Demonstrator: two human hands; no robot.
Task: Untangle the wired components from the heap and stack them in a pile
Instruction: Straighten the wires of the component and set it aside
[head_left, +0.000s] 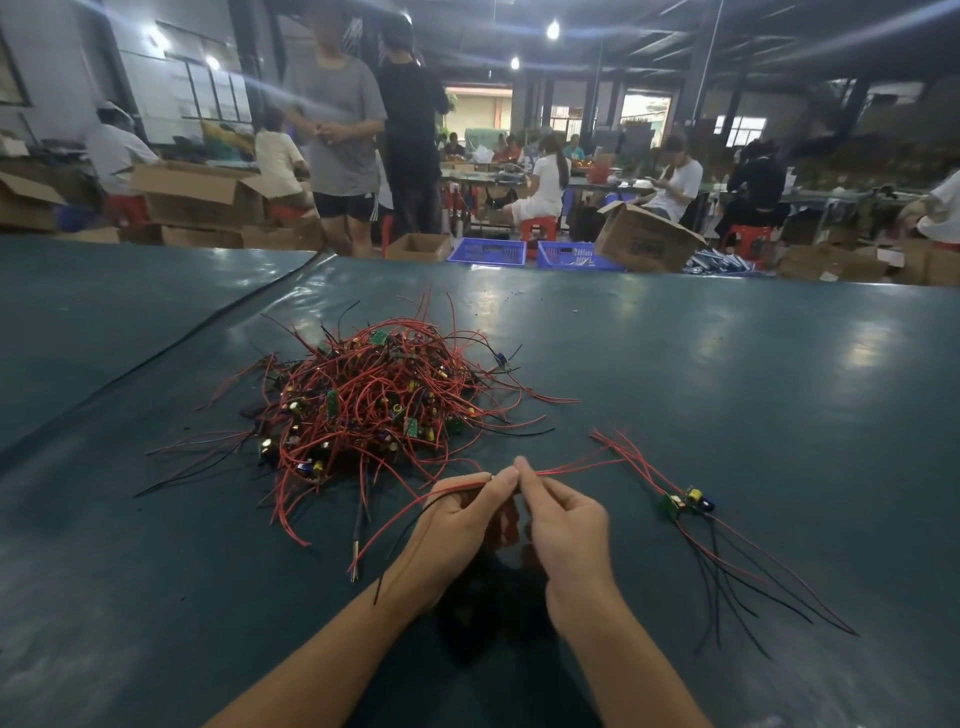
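Crates come first: two blue plastic crates (488, 252) stand side by side beyond the table's far edge, and what lies in them is too dark and small to name. A small open carton (418, 247) sits left of them and a larger carton (644, 239) tilts on their right; the inside of neither can be seen. On the dark green table (779, 389) the heap (374, 405) of red and black wires, green boards and capacitors lies left of centre. Near the front edge, the left hand (457, 525) and right hand (566, 525) meet, thumb and forefinger of each pinching a red wire (571, 469) that runs right towards the sorted pile (688, 501). More wire trails back over the left wrist. Whether a board hangs under the palms cannot be told.
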